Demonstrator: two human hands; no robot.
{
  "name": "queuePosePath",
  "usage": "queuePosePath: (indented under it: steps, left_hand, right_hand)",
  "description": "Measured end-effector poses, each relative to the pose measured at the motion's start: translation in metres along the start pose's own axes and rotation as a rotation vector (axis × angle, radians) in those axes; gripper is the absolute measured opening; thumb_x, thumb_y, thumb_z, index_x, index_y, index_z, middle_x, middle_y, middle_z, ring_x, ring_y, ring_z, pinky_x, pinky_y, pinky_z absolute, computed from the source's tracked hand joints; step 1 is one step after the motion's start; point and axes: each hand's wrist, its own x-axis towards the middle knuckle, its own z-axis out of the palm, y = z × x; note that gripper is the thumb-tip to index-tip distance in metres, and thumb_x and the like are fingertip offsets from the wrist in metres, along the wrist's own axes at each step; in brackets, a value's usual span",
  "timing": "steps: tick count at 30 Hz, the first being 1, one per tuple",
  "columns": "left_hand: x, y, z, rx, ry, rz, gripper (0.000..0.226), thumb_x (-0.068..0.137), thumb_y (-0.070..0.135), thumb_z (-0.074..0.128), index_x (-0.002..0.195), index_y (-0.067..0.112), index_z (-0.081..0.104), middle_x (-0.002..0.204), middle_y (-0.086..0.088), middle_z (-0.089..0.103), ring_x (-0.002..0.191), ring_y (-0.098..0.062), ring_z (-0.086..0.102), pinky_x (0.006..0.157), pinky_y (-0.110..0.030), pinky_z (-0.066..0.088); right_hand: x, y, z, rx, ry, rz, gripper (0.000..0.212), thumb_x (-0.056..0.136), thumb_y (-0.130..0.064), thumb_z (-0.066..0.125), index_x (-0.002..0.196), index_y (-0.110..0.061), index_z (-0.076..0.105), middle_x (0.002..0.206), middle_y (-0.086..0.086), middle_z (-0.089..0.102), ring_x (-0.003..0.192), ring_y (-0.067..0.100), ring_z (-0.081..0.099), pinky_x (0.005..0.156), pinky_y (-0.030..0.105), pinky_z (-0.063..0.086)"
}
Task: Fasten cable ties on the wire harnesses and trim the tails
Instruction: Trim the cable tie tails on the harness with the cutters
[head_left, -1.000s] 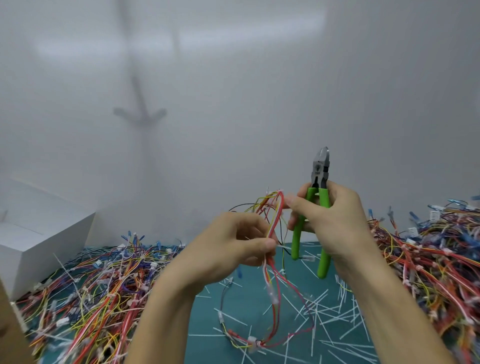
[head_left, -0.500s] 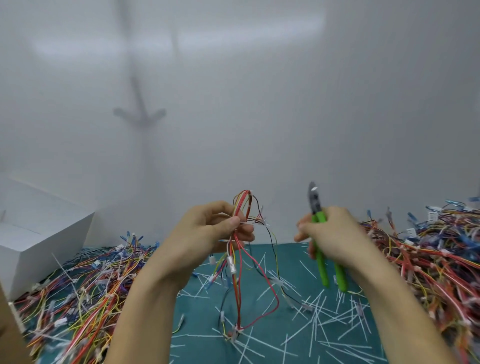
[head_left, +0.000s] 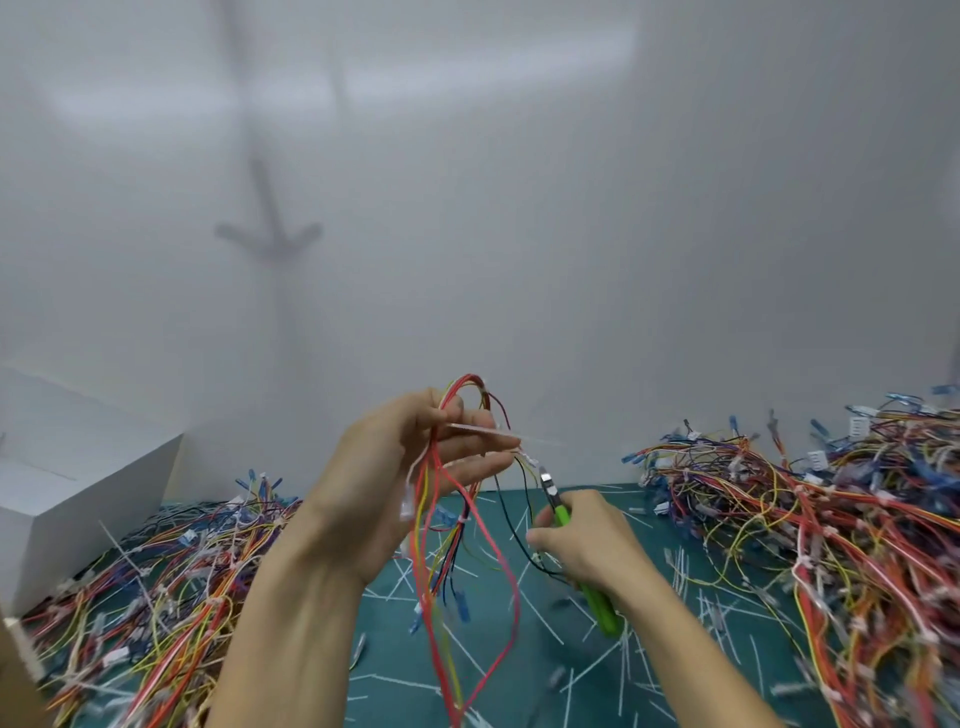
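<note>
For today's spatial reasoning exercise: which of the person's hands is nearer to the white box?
Left. The left hand, holding the wire harness, is right of the white box; the right hand, gripping green cutters, lies farther right.

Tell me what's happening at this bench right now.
A person is fastening ties on harnesses. The left hand holds one wire harness up, with an untrimmed white cable tie tail sticking out to the right. The right hand grips green-handled cutters just below it, tip pointing up toward the tail; no cut yet. Cut tails litter the green mat, with harness piles on both sides.
</note>
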Motion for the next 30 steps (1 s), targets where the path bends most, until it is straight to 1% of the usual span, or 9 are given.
queuePosePath:
  steps: [4, 9, 13, 17, 20, 23, 25, 28, 30]
  left_hand:
    - [-0.002, 0.0, 0.001, -0.052, -0.044, 0.009, 0.011, 0.065, 0.009, 0.043, 0.068, 0.007, 0.054, 0.071, -0.014, 0.064, 0.082, -0.036, 0.073, 0.066, -0.036, 0.061]
    - [-0.004, 0.001, 0.004, 0.041, 0.038, -0.016, 0.027, 0.065, 0.0, 0.039, 0.084, 0.007, 0.056, 0.06, -0.003, 0.049, 0.056, -0.02, 0.061, 0.056, -0.028, 0.058]
    - [0.0, -0.005, 0.002, 0.009, 0.163, -0.03, 0.04, 0.072, -0.007, 0.027, 0.098, 0.003, 0.056, 0.054, 0.003, 0.035, 0.038, -0.007, 0.032, 0.037, -0.016, 0.032]
    - [0.001, -0.006, -0.001, 0.207, 0.165, -0.113, 0.029, 0.084, 0.009, 0.041, 0.098, 0.004, 0.067, 0.055, 0.004, 0.043, 0.031, -0.002, 0.017, 0.033, -0.011, 0.013]
    - [-0.001, -0.011, 0.007, 0.508, 0.152, -0.098, 0.019, 0.09, 0.017, 0.059, 0.086, 0.007, 0.075, 0.069, -0.001, 0.072, 0.032, -0.004, 0.019, 0.034, -0.012, 0.016]
    - [-0.003, -0.016, 0.012, 0.687, 0.092, -0.066, 0.017, 0.087, 0.024, 0.071, 0.086, 0.008, 0.078, 0.05, 0.006, 0.065, 0.032, -0.003, 0.023, 0.034, -0.013, 0.019]
    - [-0.004, -0.016, 0.01, 0.693, 0.074, -0.051, 0.015, 0.086, 0.023, 0.072, 0.087, 0.009, 0.078, 0.04, 0.01, 0.056, 0.031, 0.0, 0.026, 0.033, -0.011, 0.021]
    - [-0.005, -0.014, 0.011, 0.621, 0.022, 0.0, 0.008, 0.087, 0.004, 0.068, 0.092, 0.005, 0.075, 0.049, 0.009, 0.064, 0.031, 0.007, 0.044, 0.036, -0.002, 0.031]
    - [-0.007, -0.012, 0.012, 0.568, 0.022, 0.012, 0.013, 0.085, -0.001, 0.068, 0.092, 0.009, 0.074, 0.055, 0.005, 0.068, 0.033, 0.008, 0.047, 0.037, -0.001, 0.032]
  right_hand:
    - [0.0, 0.0, 0.012, -0.056, 0.095, -0.031, 0.016, 0.083, -0.037, 0.069, 0.094, -0.027, 0.062, 0.101, -0.004, 0.068, 0.093, 0.021, 0.063, 0.077, 0.031, 0.049]
    - [0.001, 0.003, 0.01, 0.137, 0.091, -0.001, 0.013, 0.078, -0.022, 0.076, 0.08, -0.023, 0.063, 0.086, -0.004, 0.071, 0.082, 0.022, 0.066, 0.078, 0.039, 0.058]
    - [-0.001, -0.005, -0.017, 0.634, -0.055, 0.027, 0.014, 0.082, 0.002, 0.071, 0.091, -0.005, 0.064, 0.075, 0.011, 0.074, 0.049, 0.019, 0.056, 0.049, 0.029, 0.053]
    - [-0.013, -0.019, -0.049, 0.964, -0.253, 0.039, 0.012, 0.086, 0.006, 0.065, 0.095, -0.002, 0.063, 0.071, 0.011, 0.073, 0.045, 0.017, 0.057, 0.05, 0.032, 0.058]
    - [-0.025, -0.03, -0.058, 1.082, -0.355, -0.004, 0.017, 0.079, 0.003, 0.068, 0.094, -0.003, 0.064, 0.071, 0.011, 0.071, 0.045, 0.017, 0.059, 0.051, 0.034, 0.059]
    - [-0.033, -0.039, -0.059, 1.12, -0.368, -0.064, 0.026, 0.066, -0.002, 0.074, 0.09, -0.004, 0.066, 0.067, 0.011, 0.069, 0.046, 0.018, 0.061, 0.051, 0.033, 0.059]
    - [-0.035, -0.042, -0.058, 1.114, -0.335, -0.115, 0.017, 0.076, 0.003, 0.071, 0.09, -0.004, 0.065, 0.067, 0.01, 0.069, 0.048, 0.017, 0.06, 0.053, 0.033, 0.06]
    - [-0.038, -0.048, -0.055, 1.107, -0.279, -0.162, 0.022, 0.084, 0.004, 0.067, 0.105, 0.008, 0.062, 0.08, 0.02, 0.064, 0.048, 0.017, 0.058, 0.053, 0.032, 0.058]
    - [-0.041, -0.051, -0.052, 1.109, -0.231, -0.195, 0.014, 0.084, 0.006, 0.067, 0.096, 0.001, 0.063, 0.085, 0.023, 0.059, 0.046, 0.016, 0.056, 0.051, 0.03, 0.056]
